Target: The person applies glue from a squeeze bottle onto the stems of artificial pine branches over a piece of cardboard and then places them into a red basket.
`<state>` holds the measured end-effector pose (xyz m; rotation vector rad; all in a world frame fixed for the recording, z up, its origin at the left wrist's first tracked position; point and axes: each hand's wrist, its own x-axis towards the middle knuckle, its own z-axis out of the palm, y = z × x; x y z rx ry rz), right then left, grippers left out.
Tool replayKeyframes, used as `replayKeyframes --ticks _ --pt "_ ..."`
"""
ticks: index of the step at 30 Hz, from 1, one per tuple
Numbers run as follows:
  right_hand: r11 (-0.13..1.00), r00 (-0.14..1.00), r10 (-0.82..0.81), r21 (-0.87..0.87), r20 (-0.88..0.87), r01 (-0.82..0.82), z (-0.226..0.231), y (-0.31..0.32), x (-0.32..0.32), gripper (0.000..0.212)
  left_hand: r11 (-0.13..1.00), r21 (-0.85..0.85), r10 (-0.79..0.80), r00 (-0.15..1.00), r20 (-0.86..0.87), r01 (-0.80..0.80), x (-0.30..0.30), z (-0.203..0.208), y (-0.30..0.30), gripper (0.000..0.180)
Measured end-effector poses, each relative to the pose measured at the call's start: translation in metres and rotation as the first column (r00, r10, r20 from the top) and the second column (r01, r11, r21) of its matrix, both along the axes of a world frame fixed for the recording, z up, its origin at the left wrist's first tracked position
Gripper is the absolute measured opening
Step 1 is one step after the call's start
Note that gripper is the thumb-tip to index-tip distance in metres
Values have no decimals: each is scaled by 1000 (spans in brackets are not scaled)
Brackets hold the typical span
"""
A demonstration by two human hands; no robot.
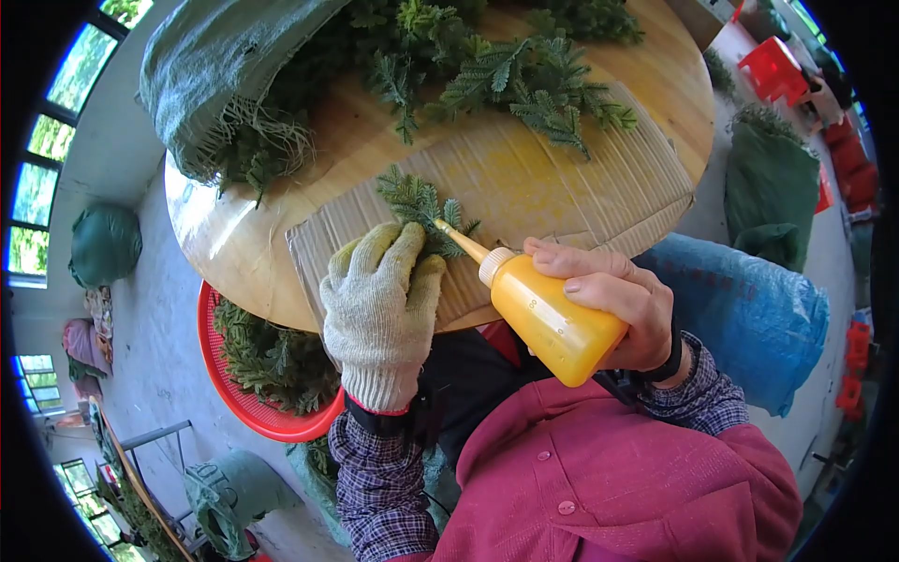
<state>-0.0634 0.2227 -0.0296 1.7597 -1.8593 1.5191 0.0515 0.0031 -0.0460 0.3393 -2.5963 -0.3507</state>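
My left hand (379,300), in a pale knitted glove, has its fingers closed on a small green fir sprig (410,199) over a sheet of cardboard (562,197). Bare fingers of my right hand (623,300) wrap round a yellow squeeze bottle (552,314), which is tilted with its narrow nozzle pointing up and left. The nozzle tip meets the sprig, or lies just over it; I cannot tell which. Yellow specks stain the cardboard beyond the bottle. The sprig's lower end is partly hidden by my gloved fingers.
Artificial-looking fir branches (524,84) are heaped on the round wooden table (234,253), beside a grey-green woven sack (225,66). A red basket (272,429) of greenery stands below its left edge. To the right lie a blue sack (749,314) and a green sack (768,197).
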Motion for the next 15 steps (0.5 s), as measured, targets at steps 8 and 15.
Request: replayKeyframes --ticks 8,15 --pt "1000 1000 -11 25 -24 11 4 7 2 65 1000 12 4 1000 -24 -4 -1 3 1 34" --pt "999 1000 -9 39 -22 10 8 11 6 64 1000 2 -10 999 -39 10 0 -1 -1 33"
